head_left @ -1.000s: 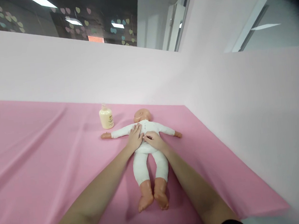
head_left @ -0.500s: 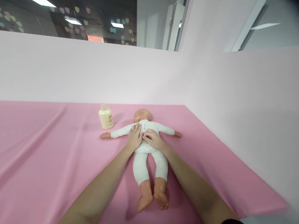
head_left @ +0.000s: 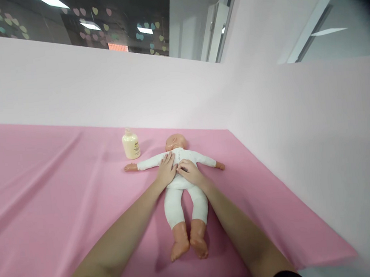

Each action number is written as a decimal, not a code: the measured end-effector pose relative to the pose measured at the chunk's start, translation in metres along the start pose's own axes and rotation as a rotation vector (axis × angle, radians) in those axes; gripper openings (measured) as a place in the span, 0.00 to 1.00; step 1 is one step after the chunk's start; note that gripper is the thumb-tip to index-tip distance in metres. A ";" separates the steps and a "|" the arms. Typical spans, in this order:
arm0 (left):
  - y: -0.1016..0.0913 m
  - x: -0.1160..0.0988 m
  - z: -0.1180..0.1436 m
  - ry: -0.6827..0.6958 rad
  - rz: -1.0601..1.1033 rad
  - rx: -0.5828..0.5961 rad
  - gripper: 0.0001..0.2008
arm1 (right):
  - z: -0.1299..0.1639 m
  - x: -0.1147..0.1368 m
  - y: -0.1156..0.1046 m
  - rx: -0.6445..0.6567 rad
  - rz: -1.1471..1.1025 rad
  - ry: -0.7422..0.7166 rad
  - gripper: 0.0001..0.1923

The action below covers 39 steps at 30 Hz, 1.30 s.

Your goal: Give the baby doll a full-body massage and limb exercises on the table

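A baby doll [head_left: 175,203] in a white long-sleeved suit lies on its back, arms stretched out sideways and bare feet toward me. Its head is turned to the left. My left hand [head_left: 166,170] rests flat on the left side of its chest, fingers extended. Beside it, my right hand [head_left: 190,172] is on the middle of the chest with fingers bent and thumb close to the fingertips, closed at the front of the suit. The fingertips partly hide what they grip. A pale yellow pump bottle [head_left: 130,145] stands beyond the doll's outstretched left-side arm.
A pink cover [head_left: 63,186] with soft folds spreads under the doll. White walls [head_left: 104,89] rise behind it and along the right. A window [head_left: 130,14] with heart stickers and reflected lights is above the back wall.
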<state>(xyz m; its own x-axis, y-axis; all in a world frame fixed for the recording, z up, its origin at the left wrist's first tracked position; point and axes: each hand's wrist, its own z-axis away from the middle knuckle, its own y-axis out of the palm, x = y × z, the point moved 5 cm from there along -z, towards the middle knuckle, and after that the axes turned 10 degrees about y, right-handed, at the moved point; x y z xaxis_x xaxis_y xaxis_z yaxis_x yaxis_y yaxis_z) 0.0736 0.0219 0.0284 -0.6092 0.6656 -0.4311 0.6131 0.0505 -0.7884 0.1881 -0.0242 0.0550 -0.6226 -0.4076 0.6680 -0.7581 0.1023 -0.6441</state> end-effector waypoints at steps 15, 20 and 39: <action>0.001 -0.006 0.001 0.043 -0.085 0.051 0.28 | 0.001 -0.011 -0.004 -0.124 0.109 0.086 0.22; 0.001 -0.014 0.002 0.108 -0.133 0.101 0.27 | -0.009 -0.030 0.002 -0.090 0.205 0.227 0.31; -0.003 -0.024 0.001 0.214 -0.076 0.128 0.24 | -0.017 -0.040 0.005 -0.036 0.364 0.256 0.32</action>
<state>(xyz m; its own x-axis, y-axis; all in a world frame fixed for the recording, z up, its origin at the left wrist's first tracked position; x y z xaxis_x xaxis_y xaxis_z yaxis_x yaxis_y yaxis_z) 0.0861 0.0045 0.0408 -0.5224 0.8064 -0.2770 0.4929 0.0205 -0.8698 0.2058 0.0081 0.0319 -0.8749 -0.1014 0.4736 -0.4837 0.2310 -0.8442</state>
